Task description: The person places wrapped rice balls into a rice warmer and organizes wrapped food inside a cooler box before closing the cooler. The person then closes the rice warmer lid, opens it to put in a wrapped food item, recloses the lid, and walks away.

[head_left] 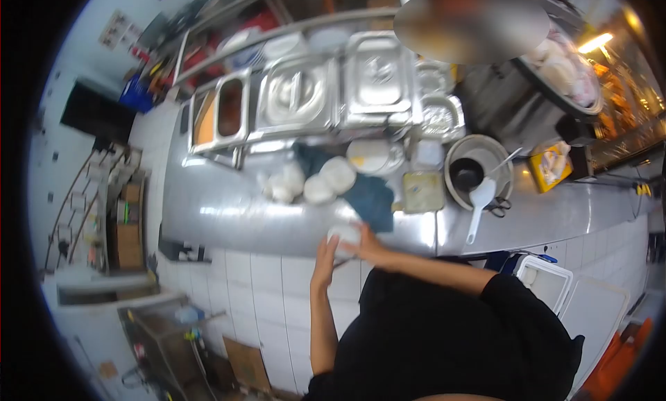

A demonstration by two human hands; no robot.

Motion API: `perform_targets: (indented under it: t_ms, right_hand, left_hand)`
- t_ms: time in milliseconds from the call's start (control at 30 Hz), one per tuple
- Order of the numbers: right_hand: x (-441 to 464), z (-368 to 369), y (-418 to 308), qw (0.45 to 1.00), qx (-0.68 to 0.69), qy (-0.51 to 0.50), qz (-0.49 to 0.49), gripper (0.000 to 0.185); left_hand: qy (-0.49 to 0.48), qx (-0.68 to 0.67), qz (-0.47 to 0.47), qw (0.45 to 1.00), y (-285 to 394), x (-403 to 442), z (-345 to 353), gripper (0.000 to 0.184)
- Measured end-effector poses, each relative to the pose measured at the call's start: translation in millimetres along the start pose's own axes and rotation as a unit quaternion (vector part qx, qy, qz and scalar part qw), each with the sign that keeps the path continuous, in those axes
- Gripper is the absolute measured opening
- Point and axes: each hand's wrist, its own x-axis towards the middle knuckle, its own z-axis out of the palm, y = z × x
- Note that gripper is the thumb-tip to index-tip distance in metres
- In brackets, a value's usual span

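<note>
Near the front edge of the steel counter (pixel 208 220), a white rounded piece (pixel 343 233) sits between my two hands; blur hides its exact kind. My left hand (pixel 325 259) curls against its left side. From the right, my right hand (pixel 368 247) has its fingers around the other side. Beyond them, more white rounded pieces (pixel 338 175) lie by a dark teal cloth (pixel 371 201). Further left is a small cluster of similar white pieces (pixel 284 184). Behind the cloth is a white plate (pixel 369 155) with a yellowish spot.
Steel pans with lids (pixel 297 92) line the back of the counter. To the right are a square container (pixel 424 192), a large metal pot (pixel 511 172), a white ladle (pixel 479 205) and a yellow box (pixel 552 166). An open white cooler (pixel 544 279) stands below the counter.
</note>
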Motion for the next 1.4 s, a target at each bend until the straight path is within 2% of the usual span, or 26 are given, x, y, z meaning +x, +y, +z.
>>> perform_targets:
  t_ms: [33, 67, 133, 200, 267, 367, 400, 500, 600, 733, 833, 933, 967, 1000, 1067, 1100, 1200, 1267, 1400]
  right_hand:
    - [-14, 2, -5, 0.994, -0.102, 0.017, -0.027, 0.088]
    - [-18, 4, 3, 0.993, -0.086, 0.013, -0.075, 0.087]
    - [-25, -1, 0, 0.991, -0.091, -0.045, -0.091, 0.085]
    - [-34, -7, -2, 0.985, -0.113, -0.067, -0.114, 0.081]
    - [-39, -13, -3, 0.978, -0.123, -0.094, -0.137, 0.079]
    - [-50, -19, -6, 0.970, -0.122, -0.127, -0.170, 0.076]
    - [-52, -25, -10, 0.967, -0.120, -0.138, -0.180, 0.075]
    - [-71, -56, -47, 0.960, -0.088, -0.089, -0.252, 0.073]
    - [-89, -133, -121, 0.933, -0.070, -0.005, -0.353, 0.071]
    - [-111, -252, -201, 0.875, -0.038, 0.139, -0.463, 0.085]
    - [-130, -345, -245, 0.831, -0.110, 0.237, -0.491, 0.088]
    - [-134, -428, -283, 0.810, -0.176, 0.327, -0.454, 0.084]
    - [-129, -456, -292, 0.810, -0.181, 0.349, -0.435, 0.083]
    - [-117, -484, -303, 0.807, -0.185, 0.379, -0.414, 0.087]
    - [-102, -546, -322, 0.883, -0.109, 0.326, -0.320, 0.092]
    - [-76, -583, -320, 0.897, -0.099, 0.294, -0.316, 0.095]
    - [-76, -641, -327, 0.950, -0.126, 0.225, -0.176, 0.093]
    - [-51, -679, -317, 0.951, -0.153, 0.211, -0.167, 0.087]
    - [9, -741, -279, 0.909, -0.305, 0.205, -0.194, 0.083]
  left_hand:
    - [0.017, -0.016, 0.000, 1.000, -15, 1, 1, 0.067]
    - [0.034, -0.032, -0.001, 0.999, -30, 0, 2, 0.066]
    - [0.105, -0.063, -0.030, 0.992, -56, -8, 8, 0.068]
    - [0.067, -0.152, -0.047, 0.985, -76, -13, 11, 0.073]
    - [0.065, -0.247, 0.033, 0.966, -102, -14, 23, 0.077]
    - [0.089, -0.276, 0.093, 0.952, -126, -16, 30, 0.080]
    - [0.088, -0.275, 0.113, 0.951, -109, -21, 42, 0.080]
    - [0.083, -0.277, 0.166, 0.943, -63, -49, 74, 0.078]
    - [0.051, -0.274, 0.217, 0.936, -30, -43, 89, 0.077]
    - [-0.061, -0.215, 0.297, 0.928, 102, -14, 176, 0.078]
    - [-0.170, -0.165, 0.359, 0.903, 217, 6, 268, 0.078]
    - [-0.275, -0.126, 0.361, 0.882, 331, 29, 364, 0.078]
    - [-0.281, -0.110, 0.317, 0.899, 368, 35, 394, 0.078]
    - [-0.330, -0.119, 0.261, 0.899, 396, 49, 419, 0.075]
    - [-0.356, -0.116, 0.225, 0.900, 432, 57, 473, 0.080]
    - [-0.378, -0.118, 0.202, 0.896, 443, 72, 491, 0.083]
    - [-0.361, -0.100, 0.126, 0.919, 458, 142, 525, 0.085]
    - [-0.314, -0.092, 0.107, 0.939, 455, 178, 540, 0.086]
    - [-0.238, -0.059, 0.080, 0.966, 462, 211, 564, 0.086]
